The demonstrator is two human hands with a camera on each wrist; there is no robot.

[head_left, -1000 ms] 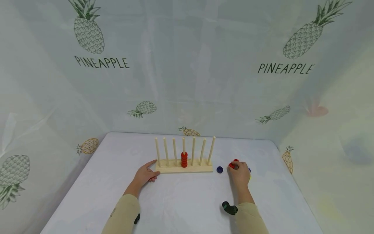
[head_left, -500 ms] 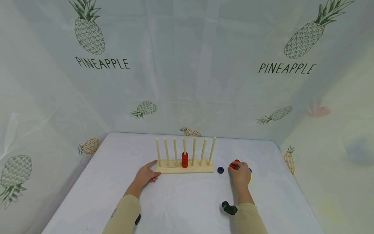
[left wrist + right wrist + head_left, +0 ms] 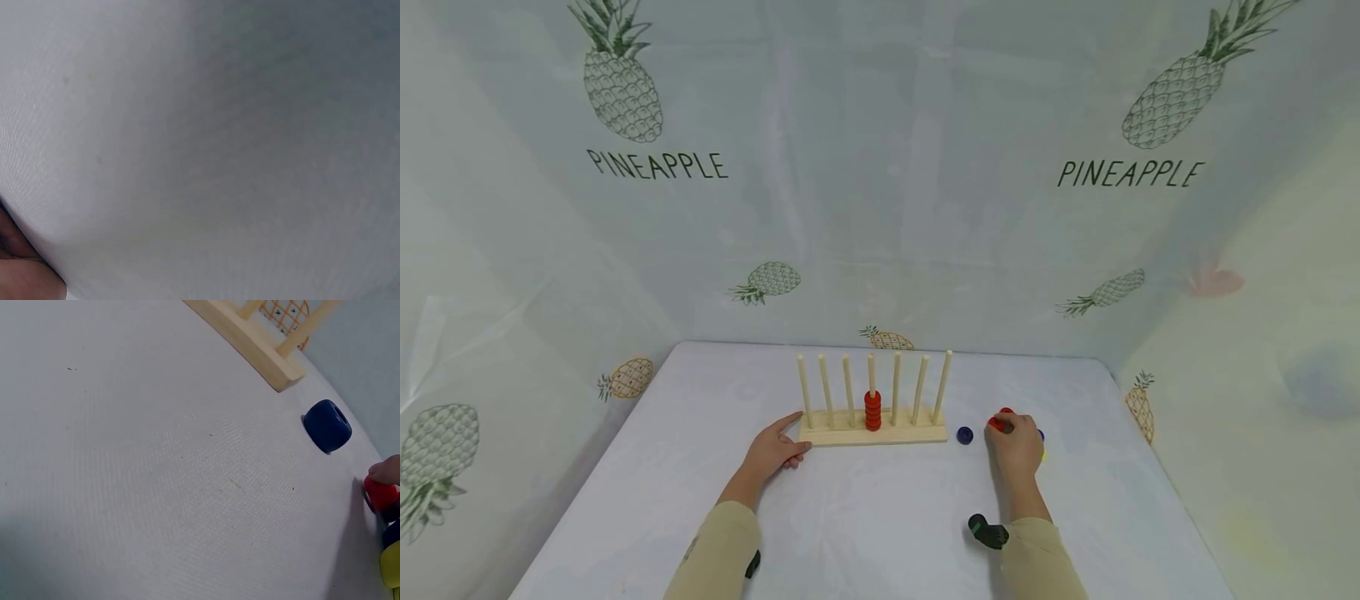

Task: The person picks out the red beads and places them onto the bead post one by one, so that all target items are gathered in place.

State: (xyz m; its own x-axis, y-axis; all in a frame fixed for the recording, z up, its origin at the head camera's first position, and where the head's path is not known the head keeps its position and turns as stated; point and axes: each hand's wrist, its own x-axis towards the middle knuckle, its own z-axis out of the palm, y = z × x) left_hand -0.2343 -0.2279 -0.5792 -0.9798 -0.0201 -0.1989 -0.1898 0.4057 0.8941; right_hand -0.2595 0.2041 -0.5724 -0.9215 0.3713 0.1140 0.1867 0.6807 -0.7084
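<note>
A wooden peg rack (image 3: 835, 435) with several upright pegs stands towards the back of the table; a stack of red beads (image 3: 872, 411) sits on its middle peg. My left hand (image 3: 770, 452) holds the rack's left end, index finger at the back corner and thumb at the front edge. To the right of the rack, my right hand (image 3: 1018, 448) pinches a red bead (image 3: 380, 494) low over the table. Another red bead (image 3: 1006, 410) shows just behind those fingers. One dark blue bead (image 3: 965, 435) lies between the rack and the right hand.
Partly behind the right hand are a yellow bead (image 3: 392, 565) and another blue bead (image 3: 1041, 435). A black device (image 3: 988, 532) is at the right wrist. Behind the white table (image 3: 880, 517) hangs a pineapple-print curtain (image 3: 880, 208).
</note>
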